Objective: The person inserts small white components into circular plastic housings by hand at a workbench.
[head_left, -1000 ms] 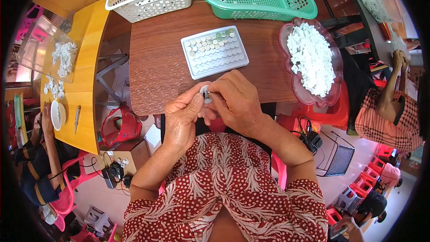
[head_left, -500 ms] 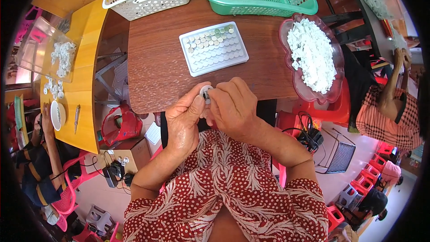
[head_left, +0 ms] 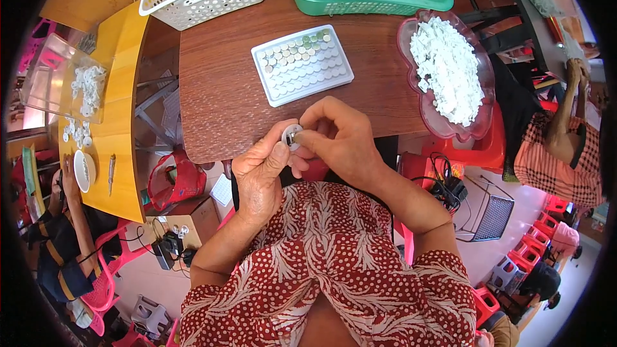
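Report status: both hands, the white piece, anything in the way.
Left hand: pinching white piece. Right hand: at piece's dark middle, grip unclear. Tray just beyond hands; nothing seen blocking them.

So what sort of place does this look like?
Probably a small hand-assembly workshop: the person's left hand holds a small round white part, a pink translucent scalloped bowl holds heaped small white pieces, and another person is at a yellow wooden table.

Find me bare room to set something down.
The brown table is bare between the white tray and left edge, and, more narrowly, between tray and pink bowl. The white basket and green basket crowd the far edge.
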The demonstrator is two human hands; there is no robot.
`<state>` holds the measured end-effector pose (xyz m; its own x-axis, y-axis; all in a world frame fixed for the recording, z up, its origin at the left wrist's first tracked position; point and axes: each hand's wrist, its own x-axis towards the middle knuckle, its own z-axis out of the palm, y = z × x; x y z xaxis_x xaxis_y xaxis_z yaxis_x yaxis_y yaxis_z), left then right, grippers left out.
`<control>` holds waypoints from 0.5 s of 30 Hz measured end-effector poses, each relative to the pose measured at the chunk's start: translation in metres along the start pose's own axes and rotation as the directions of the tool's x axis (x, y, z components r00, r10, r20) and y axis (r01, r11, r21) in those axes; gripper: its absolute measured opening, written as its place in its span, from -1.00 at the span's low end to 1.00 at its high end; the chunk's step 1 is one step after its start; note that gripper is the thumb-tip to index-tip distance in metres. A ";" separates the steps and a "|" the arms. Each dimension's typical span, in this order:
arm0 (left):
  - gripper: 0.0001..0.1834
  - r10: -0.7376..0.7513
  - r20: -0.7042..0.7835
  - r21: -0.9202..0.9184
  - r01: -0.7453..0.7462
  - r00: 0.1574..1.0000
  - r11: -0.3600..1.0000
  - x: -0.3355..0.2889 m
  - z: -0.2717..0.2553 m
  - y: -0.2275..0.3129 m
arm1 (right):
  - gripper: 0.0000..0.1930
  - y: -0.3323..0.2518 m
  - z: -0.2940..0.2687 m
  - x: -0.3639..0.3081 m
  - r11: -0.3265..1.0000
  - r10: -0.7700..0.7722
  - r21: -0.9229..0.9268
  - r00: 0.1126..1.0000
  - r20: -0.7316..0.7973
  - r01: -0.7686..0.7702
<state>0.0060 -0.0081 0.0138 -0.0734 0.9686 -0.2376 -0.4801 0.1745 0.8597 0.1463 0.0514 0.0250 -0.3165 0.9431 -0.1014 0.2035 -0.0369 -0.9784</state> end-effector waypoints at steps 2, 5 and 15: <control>-0.54 -0.019 0.067 0.012 0.018 0.998 1.000 0.002 -0.002 0.001 | -0.86 -0.004 -0.005 0.003 0.998 0.053 0.038 0.998 0.036 -0.054; -0.57 -0.038 0.131 0.008 0.037 0.991 0.999 0.002 -0.004 0.006 | -0.84 -0.005 -0.006 0.004 0.973 0.125 0.183 0.987 0.098 -0.141; -0.62 -0.077 0.053 -0.012 0.078 0.996 0.997 0.012 -0.007 0.012 | -0.91 -0.004 -0.008 0.016 0.998 -0.035 0.046 0.999 -0.003 0.035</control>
<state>-0.0071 0.0042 0.0185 0.0107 0.9603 -0.2789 -0.4946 0.2475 0.8332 0.1480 0.0698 0.0289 -0.3209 0.9447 -0.0669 0.1492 -0.0193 -0.9886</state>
